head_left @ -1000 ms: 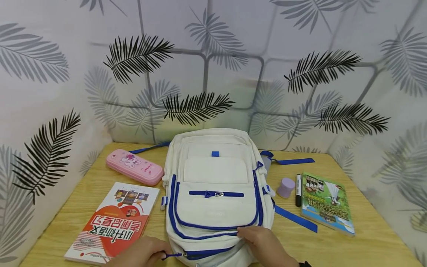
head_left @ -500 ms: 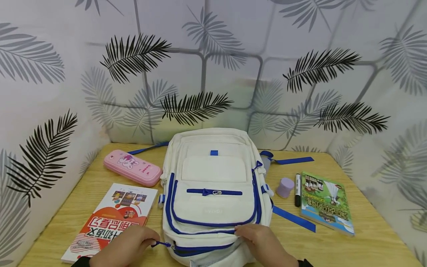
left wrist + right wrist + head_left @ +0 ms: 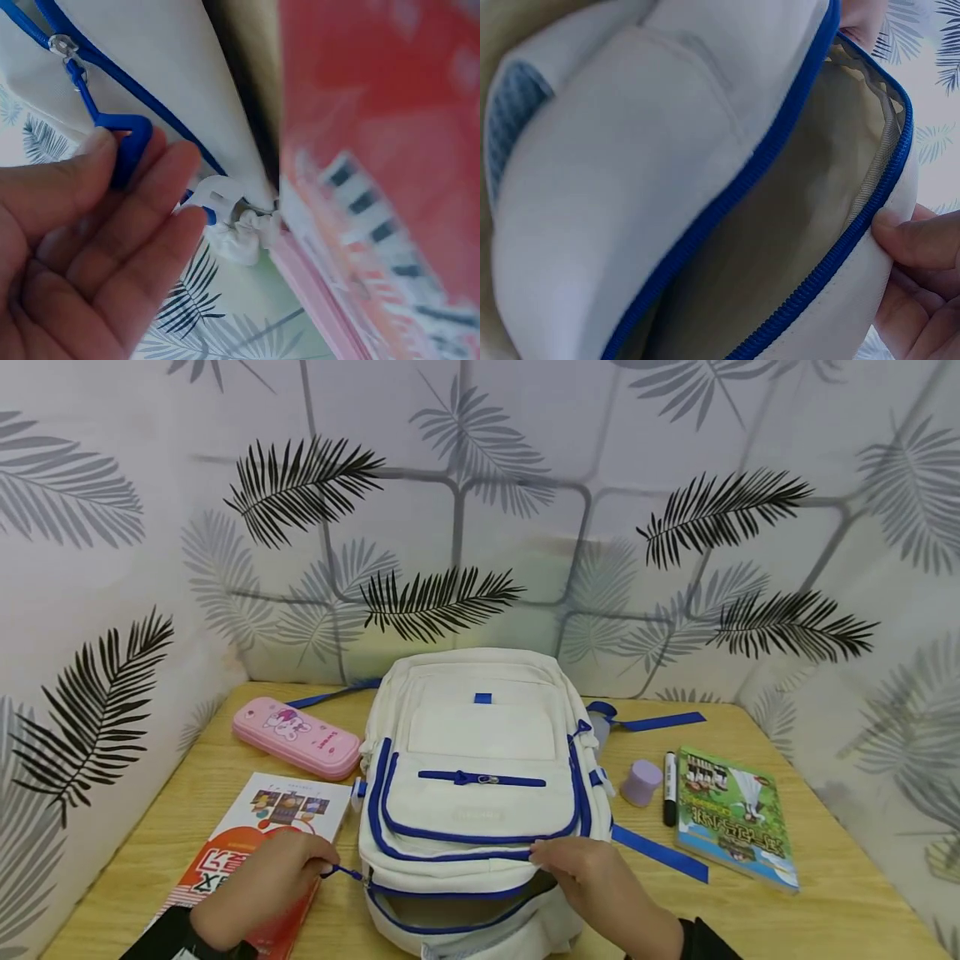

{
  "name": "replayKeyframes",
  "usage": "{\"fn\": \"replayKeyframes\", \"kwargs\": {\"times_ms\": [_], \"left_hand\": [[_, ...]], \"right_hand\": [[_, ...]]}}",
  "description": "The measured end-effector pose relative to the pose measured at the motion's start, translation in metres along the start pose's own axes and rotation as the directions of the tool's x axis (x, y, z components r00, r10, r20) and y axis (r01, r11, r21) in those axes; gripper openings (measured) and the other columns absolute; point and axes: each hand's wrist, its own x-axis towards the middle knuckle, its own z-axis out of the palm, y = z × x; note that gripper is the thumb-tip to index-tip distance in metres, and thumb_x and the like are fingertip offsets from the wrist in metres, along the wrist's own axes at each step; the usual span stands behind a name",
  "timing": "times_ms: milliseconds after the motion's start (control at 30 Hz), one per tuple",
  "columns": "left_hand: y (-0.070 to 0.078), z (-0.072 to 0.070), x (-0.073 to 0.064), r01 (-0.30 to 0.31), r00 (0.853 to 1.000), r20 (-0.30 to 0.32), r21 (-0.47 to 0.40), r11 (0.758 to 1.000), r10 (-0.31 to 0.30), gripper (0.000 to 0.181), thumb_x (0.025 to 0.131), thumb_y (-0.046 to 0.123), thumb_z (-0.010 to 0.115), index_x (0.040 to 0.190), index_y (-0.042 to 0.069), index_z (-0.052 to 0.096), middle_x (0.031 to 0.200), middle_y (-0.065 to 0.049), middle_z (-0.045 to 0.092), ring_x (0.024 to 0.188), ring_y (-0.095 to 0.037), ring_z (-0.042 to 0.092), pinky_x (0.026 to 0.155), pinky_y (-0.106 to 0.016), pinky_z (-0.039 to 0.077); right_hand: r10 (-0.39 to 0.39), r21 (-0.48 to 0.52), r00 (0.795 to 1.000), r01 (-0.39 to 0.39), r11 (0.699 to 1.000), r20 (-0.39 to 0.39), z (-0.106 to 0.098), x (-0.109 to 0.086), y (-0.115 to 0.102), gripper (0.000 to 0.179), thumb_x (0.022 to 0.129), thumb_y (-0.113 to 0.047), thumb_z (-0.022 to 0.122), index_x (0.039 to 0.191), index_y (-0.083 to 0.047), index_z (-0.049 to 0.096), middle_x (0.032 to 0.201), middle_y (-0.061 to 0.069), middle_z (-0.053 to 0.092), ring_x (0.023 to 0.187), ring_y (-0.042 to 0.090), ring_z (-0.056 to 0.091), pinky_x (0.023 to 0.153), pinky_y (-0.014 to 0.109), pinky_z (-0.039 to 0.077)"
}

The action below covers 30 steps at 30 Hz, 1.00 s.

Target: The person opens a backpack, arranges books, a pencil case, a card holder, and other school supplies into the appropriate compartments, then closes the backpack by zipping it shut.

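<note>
White backpack between both hands

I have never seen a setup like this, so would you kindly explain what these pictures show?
There is no machine here: a person works bare-handed. The wide picture comes from a head-worn camera, looking forward and down; the two close ones come from wrist cameras, one per arm. On the wooden table lie a white backpack, a pink case, a red-and-white book, a green book, a marker and a small purple object. The left hand pinches a blue zipper pull; the right hand holds the backpack's fabric beside an open zipper.
</note>
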Motion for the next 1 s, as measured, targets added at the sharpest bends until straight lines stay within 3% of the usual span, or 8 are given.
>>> {"fn": "replayKeyframes", "kwargs": {"times_ms": [133, 267, 467, 767, 1000], "left_hand": [[0.004, -0.009, 0.008, 0.040, 0.999, -0.007, 0.057, 0.998, -0.039, 0.010, 0.075, 0.003, 0.066, 0.073, 0.013, 0.068, 0.069, 0.008, 0.062, 0.066, -0.006, 0.055, 0.063, -0.028, 0.049], [0.002, -0.015, 0.021, 0.043, 0.998, -0.041, 0.113, 0.993, -0.039, 0.012, 0.075, -0.001, 0.065, 0.073, 0.011, 0.068, 0.069, 0.005, 0.062, 0.067, -0.010, 0.056, 0.065, -0.031, 0.049], [-0.007, -0.023, 0.036, 0.035, 0.998, -0.052, 0.089, 0.995, -0.031, 0.012, 0.078, -0.002, 0.062, 0.076, 0.009, 0.068, 0.069, 0.004, 0.060, 0.062, -0.008, 0.049, 0.059, -0.026, 0.046], [-0.017, -0.033, 0.055, 0.040, 0.999, -0.028, 0.082, 0.996, -0.038, 0.013, 0.079, -0.002, 0.060, 0.076, 0.007, 0.069, 0.068, 0.002, 0.057, 0.061, -0.011, 0.047, 0.057, -0.024, 0.041], [-0.028, -0.029, 0.063, 0.089, 0.996, 0.010, 0.019, 0.996, -0.089, 0.013, 0.080, -0.001, 0.060, 0.082, 0.005, 0.071, 0.072, -0.001, 0.060, 0.063, -0.013, 0.050, 0.058, -0.026, 0.044]], "right_hand": [[-0.028, -0.011, 0.999, 0.027, 1.000, -0.035, -0.009, 0.008, 0.001, 0.026, 0.065, 0.014, 0.068, 0.084, -0.004, 0.070, 0.081, 0.006, 0.070, 0.074, 0.016, 0.066, 0.063, 0.020, 0.052], [-0.083, -0.021, 0.991, 0.081, 0.996, -0.105, -0.021, 0.019, 0.006, 0.031, 0.059, 0.019, 0.068, 0.081, -0.004, 0.069, 0.078, 0.006, 0.069, 0.071, 0.017, 0.065, 0.061, 0.019, 0.051], [-0.129, -0.027, 0.984, 0.127, 0.992, -0.126, -0.036, 0.040, 0.011, 0.029, 0.059, 0.018, 0.069, 0.079, -0.003, 0.069, 0.076, 0.007, 0.069, 0.070, 0.018, 0.065, 0.061, 0.022, 0.052], [-0.048, -0.046, 0.997, 0.045, 0.998, -0.053, -0.051, 0.056, 0.009, 0.022, 0.068, 0.012, 0.067, 0.083, -0.003, 0.069, 0.081, 0.007, 0.069, 0.074, 0.017, 0.065, 0.063, 0.024, 0.052], [-0.046, -0.047, 0.996, 0.043, 0.998, -0.073, -0.052, 0.063, 0.007, 0.019, 0.070, 0.011, 0.067, 0.082, -0.003, 0.068, 0.080, 0.007, 0.068, 0.073, 0.017, 0.064, 0.062, 0.024, 0.052]]}}
